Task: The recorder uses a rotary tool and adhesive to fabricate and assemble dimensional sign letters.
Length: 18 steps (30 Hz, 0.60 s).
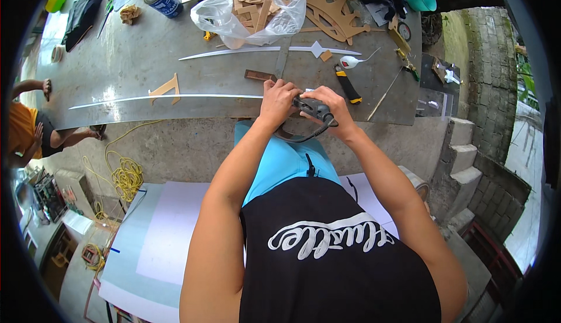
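Note:
At the near edge of the grey table, my left hand (277,99) is closed on the right end of a long thin white strip (175,99). Close beside it, my right hand (329,102) is bent round a black tool (315,111) with a curved, cable-like loop hanging below the edge. My fingers partly cover the tool, so its exact kind is unclear. Just beyond my left fingers lies a small brown block (260,75). A yellow-and-black utility knife (348,84) rests right of my right hand, below a white squeeze bottle (349,61) with a thin nozzle.
A second white strip (263,50) lies farther back. Behind it are a plastic bag (217,16) of brown cut pieces, a brown ornate cutout (333,10) and a blue can (163,2). Another person (26,127) is at the left; yellow cord (127,180) lies coiled on the floor.

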Motion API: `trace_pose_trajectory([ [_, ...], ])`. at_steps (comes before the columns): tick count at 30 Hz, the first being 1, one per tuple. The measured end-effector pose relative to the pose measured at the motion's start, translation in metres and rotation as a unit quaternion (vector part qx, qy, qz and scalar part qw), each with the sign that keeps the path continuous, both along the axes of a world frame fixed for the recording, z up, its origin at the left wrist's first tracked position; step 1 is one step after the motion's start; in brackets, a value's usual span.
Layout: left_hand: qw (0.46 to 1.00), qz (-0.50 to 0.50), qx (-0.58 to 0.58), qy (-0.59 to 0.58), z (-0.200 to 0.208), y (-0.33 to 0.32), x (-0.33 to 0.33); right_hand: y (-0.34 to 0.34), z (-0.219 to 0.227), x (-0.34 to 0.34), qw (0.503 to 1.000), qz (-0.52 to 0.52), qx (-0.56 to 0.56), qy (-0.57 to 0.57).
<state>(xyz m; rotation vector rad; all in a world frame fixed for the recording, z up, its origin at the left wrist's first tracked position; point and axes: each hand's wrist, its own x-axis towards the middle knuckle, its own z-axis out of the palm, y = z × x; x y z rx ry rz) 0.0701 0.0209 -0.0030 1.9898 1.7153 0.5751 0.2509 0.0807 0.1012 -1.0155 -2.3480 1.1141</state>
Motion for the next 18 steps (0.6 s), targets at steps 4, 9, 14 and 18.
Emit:
trace_pose_trajectory([
  [4,1.0,0.004,0.0,-0.008,0.0008,0.001,-0.0017,0.0,0.0012,-0.0009,1.0,-0.003,-0.009,0.003],
  [9,1.0,0.002,0.002,-0.011,-0.0003,0.001,-0.0017,-0.0001,0.0015,-0.0015,1.0,-0.004,-0.006,0.003],
  [14,1.0,0.003,0.002,-0.007,-0.0003,0.0012,-0.001,-0.0006,0.0008,-0.0005,1.0,-0.005,-0.015,-0.002],
  [18,1.0,-0.011,-0.005,0.014,0.0022,-0.0018,-0.0032,-0.0015,0.0006,-0.0018,1.0,0.0,-0.003,-0.005],
])
